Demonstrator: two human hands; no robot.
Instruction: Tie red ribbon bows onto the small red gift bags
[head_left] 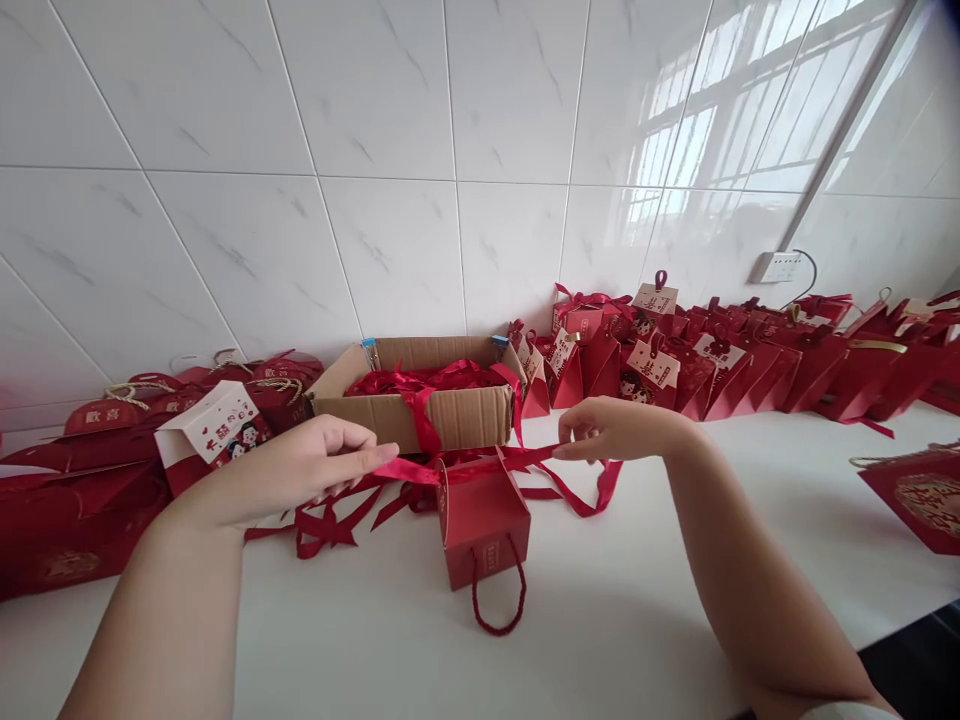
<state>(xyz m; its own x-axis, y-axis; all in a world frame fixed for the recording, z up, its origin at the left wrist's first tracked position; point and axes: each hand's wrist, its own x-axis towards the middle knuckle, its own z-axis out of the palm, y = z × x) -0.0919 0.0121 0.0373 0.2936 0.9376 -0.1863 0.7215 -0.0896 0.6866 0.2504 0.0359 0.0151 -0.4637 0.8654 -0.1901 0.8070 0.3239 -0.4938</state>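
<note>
Red satin ribbon is pinched taut by left hand and right hand, spanning the small red paper box mid-frame.

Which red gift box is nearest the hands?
The small red box standing alone mid-table, between the left hand and right hand, under the ribbon they stretch; the other boxes crowd along the wall.

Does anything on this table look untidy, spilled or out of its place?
Yes. Loose red ribbons lie tangled on the table before the cardboard box, and one hangs over its front. The left hand and right hand stretch another ribbon over a small red box.
</note>
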